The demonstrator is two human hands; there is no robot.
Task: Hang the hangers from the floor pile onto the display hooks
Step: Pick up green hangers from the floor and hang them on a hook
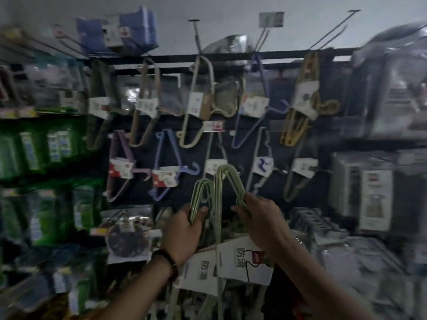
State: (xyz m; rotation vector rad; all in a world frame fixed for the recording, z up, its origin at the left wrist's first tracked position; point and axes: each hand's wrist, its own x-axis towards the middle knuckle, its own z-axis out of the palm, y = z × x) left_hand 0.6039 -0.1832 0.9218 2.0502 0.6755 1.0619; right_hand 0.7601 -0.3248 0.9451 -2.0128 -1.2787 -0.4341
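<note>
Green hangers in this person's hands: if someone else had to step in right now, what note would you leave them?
Left hand: grips a pale green hanger bundle just below its hooks.
Right hand: grips a second green bundle, held a little higher.
Both bundles carry white card labels and are in front of the display wall, on no hook yet.
Done: other bundles hang there, such as the beige bundle.
Left: hang both bundles. Bare hooks stick out near the top. The floor pile is out of view and the picture is blurred.
</note>
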